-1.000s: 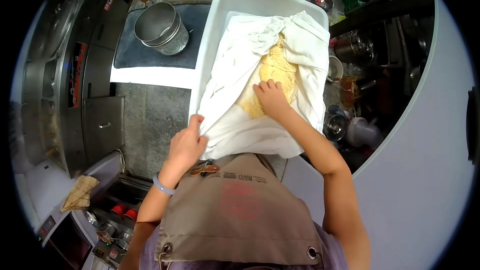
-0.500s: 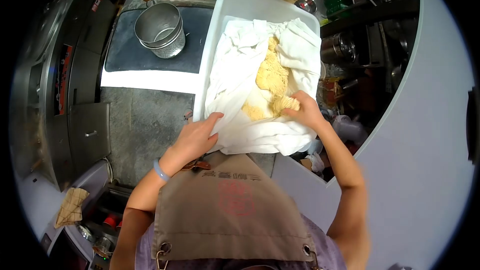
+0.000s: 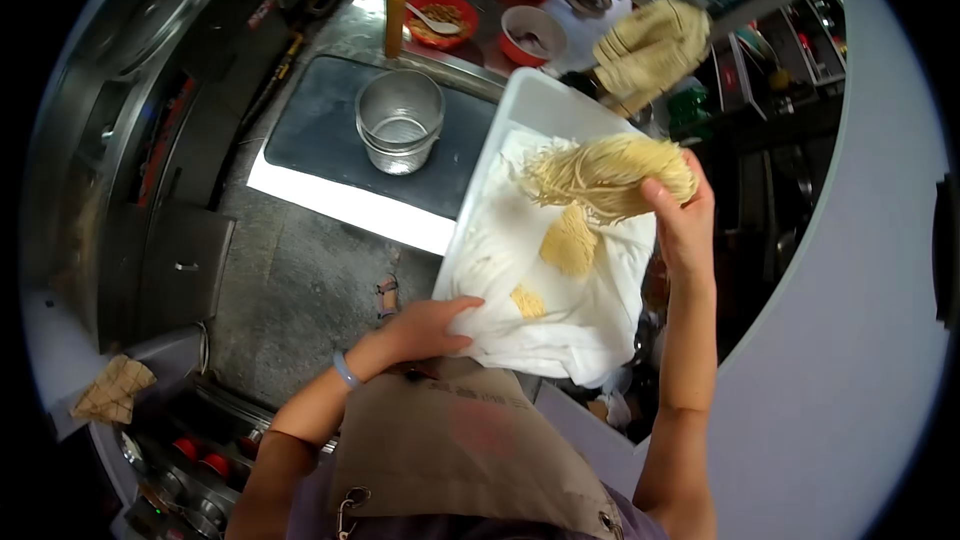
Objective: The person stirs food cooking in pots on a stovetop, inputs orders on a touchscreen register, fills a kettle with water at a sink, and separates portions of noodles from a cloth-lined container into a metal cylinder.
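My right hand (image 3: 685,210) grips one end of a bundle of noodles (image 3: 610,175), raised over a white plastic tub (image 3: 535,95). Loose strands hang from the bundle's left end. Inside the tub, a white cloth (image 3: 490,265) lies under more noodles (image 3: 570,243), with a smaller pale-yellow patch of noodles (image 3: 528,301) nearer me. At the tub's near left corner my left hand (image 3: 430,328) is closed on the draped cloth, thumb and forefinger on either side of a fold. The tub's rim there is covered by the cloth.
Left of the tub, a metal strainer pot (image 3: 400,120) stands on a dark board (image 3: 320,130). Beyond are a red bowl (image 3: 440,20) with a spoon, another red-and-white bowl (image 3: 532,37) and a tan cloth (image 3: 655,45). A pale panel (image 3: 820,340) runs along the right.
My right hand has lifted the noodle bundle up and away from me, out of the cloth. My left hand stays at the tub's near corner. The view has shifted, showing more bowls.
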A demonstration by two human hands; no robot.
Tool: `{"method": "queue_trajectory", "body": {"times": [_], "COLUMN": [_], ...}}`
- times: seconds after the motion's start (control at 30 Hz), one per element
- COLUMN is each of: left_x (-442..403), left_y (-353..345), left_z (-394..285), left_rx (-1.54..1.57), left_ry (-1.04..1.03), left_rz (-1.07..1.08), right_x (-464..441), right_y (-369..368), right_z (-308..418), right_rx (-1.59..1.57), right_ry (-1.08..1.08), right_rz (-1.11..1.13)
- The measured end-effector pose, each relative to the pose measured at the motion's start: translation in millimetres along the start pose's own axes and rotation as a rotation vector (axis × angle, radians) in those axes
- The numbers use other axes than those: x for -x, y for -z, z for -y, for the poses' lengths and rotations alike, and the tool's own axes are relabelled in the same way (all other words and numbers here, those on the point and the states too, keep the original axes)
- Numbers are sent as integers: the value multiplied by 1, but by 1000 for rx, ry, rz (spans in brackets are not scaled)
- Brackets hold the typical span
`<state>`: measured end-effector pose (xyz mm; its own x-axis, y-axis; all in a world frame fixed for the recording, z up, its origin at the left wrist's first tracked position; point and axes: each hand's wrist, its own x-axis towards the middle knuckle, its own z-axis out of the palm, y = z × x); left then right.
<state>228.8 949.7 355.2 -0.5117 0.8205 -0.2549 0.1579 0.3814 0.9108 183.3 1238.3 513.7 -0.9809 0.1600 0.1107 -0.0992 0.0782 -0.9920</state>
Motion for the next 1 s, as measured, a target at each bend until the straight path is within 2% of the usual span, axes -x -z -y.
{"method": "queue_trajectory", "body": {"times": [0.13, 0.37, 0.43, 0.57, 0.63, 0.67, 0.7, 0.77, 0.83, 0.9, 0.97, 1.0], "left_x": [6, 13, 17, 26, 30, 32, 33, 37, 40, 42, 43, 44], "left_y": [10, 7, 6, 19, 23, 25, 27, 34, 42, 44, 49, 52], "left_z": [-3, 18, 26, 28, 33, 35, 37, 41, 41, 50, 56, 56], "left_rx": [83, 213, 285, 323, 376, 385, 396, 414, 391, 424, 450, 450], "left_ry": [13, 24, -26, 13, 19, 24, 33, 43, 68, 49, 31, 28], "left_rz": [46, 59, -15, -55, -89, -95, -101, -106, -120, -146, -173, -181], "right_x": [-51, -111, -126, -157, -172, -177, -182, -192, -201, -200, -199, -199], "right_y": [-44, -106, -124, -156, -171, -175, -181, -193, -200, -209, -201, -209], "right_z": [23, 10, -7, -53, -77, -83, -86, -90, -100, -101, -112, -110], "right_rx": [-164, -241, -103, 219, 505, 355, 357, 765, 922, 1356, 1309, 1270], "right_ry": [64, 27, 18, -127, -81, -240, -246, -127, 142, -30, 53, 39], "right_rz": [21, 178, 215, 379, 511, 653, 662, 857, 551, 501, 1002, 929]}}
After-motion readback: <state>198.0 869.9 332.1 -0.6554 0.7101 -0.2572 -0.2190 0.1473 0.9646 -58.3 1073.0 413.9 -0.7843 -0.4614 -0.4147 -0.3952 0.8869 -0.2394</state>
